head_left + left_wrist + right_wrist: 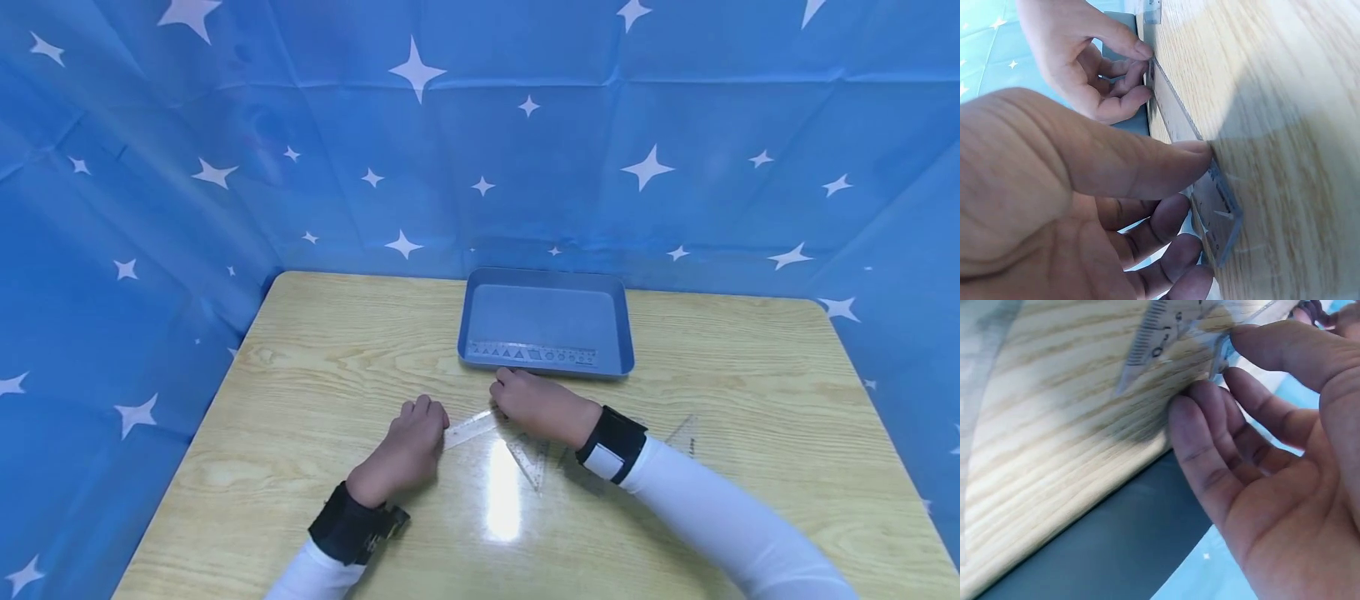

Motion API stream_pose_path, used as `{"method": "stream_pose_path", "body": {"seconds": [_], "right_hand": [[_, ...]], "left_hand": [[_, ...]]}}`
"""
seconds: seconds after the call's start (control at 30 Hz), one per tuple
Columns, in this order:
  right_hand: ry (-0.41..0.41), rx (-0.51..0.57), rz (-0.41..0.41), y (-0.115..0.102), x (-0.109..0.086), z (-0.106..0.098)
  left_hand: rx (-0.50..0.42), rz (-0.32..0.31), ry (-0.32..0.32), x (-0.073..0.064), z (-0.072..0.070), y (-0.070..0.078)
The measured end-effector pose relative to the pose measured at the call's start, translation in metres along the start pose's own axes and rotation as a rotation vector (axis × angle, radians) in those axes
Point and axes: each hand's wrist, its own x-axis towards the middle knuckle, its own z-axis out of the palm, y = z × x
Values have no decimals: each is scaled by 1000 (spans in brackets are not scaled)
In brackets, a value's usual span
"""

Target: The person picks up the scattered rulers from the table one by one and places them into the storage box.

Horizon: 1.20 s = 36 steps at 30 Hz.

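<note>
A clear plastic ruler (pixel 471 428) spans the gap between both hands, tilted up to the right in the head view. My left hand (pixel 405 446) pinches its left end, thumb on top and fingers beneath, as the left wrist view shows of the ruler (pixel 1213 203). At the other end, my right hand (pixel 542 407) pinches the ruler between thumb and index finger, just in front of the blue tray (pixel 543 312). A clear set square (pixel 534 467) lies on the table below the right hand, partly hidden by it.
Inside the tray, along its near side, lies a clear stencil ruler (pixel 534 355) with shape cut-outs. Another clear set square (pixel 684 435) lies right of the right wrist, partly covered by the sleeve. A blue star-patterned cloth (pixel 480 150) hangs behind the wooden table (pixel 337 333).
</note>
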Motion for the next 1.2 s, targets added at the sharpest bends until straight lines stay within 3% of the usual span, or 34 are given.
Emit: {"method": "stream_pose_path", "body": {"seconds": [0.2, 0.4, 0.57, 0.77, 1.2], "right_hand": [[-74, 15, -4, 3, 3, -2], [-107, 134, 18, 9, 4, 1], [-122, 171, 7, 11, 5, -1], [-187, 243, 49, 13, 8, -2], [-130, 159, 7, 10, 4, 4]], "left_hand": [[-19, -17, -15, 0, 0, -1], [-34, -15, -14, 0, 1, -3], [-41, 0, -4, -1, 1, -5], [-65, 16, 22, -2, 4, -5], [-149, 12, 117, -3, 6, -11]]}}
